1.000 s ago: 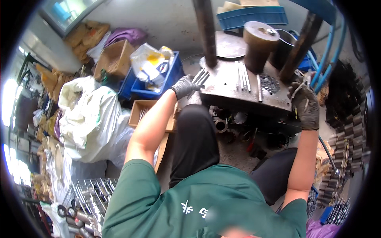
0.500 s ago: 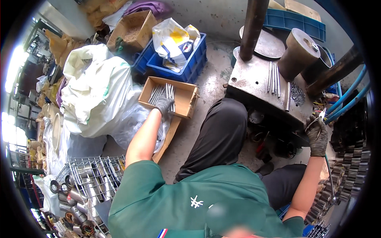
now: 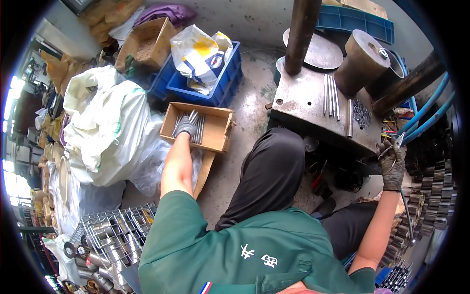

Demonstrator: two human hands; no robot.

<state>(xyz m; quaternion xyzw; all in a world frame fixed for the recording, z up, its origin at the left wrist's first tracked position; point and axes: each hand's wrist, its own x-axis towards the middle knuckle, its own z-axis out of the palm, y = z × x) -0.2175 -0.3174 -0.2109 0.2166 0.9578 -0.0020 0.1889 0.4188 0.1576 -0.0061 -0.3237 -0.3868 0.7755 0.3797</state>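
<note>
My left hand (image 3: 185, 127), in a grey glove, is down in an open cardboard box (image 3: 219, 122). Its fingers are closed round some thin metal rods (image 3: 194, 118), whose bright ends stick up past the glove. More rods lie side by side in the box under and beside the hand. On the far right, my gloved right hand (image 3: 391, 169) is closed on a pair of pliers (image 3: 400, 140), with the jaws pointing up and away. It is just off the right edge of a steel machine table (image 3: 298, 95).
On the machine table lie several rods (image 3: 331, 98), a thicker bar (image 3: 350, 118) and a heap of small metal parts (image 3: 362, 115). Two dark columns (image 3: 299, 44) rise there. A blue crate (image 3: 230, 81) stands beyond the box, white sacks (image 3: 105, 122) to its left. Blue hoses (image 3: 431, 110) curve at right.
My left hand has shifted toward the left side of the box; the rods that stood upright by it now tilt lower. My right hand still holds the pliers at almost the same place.
</note>
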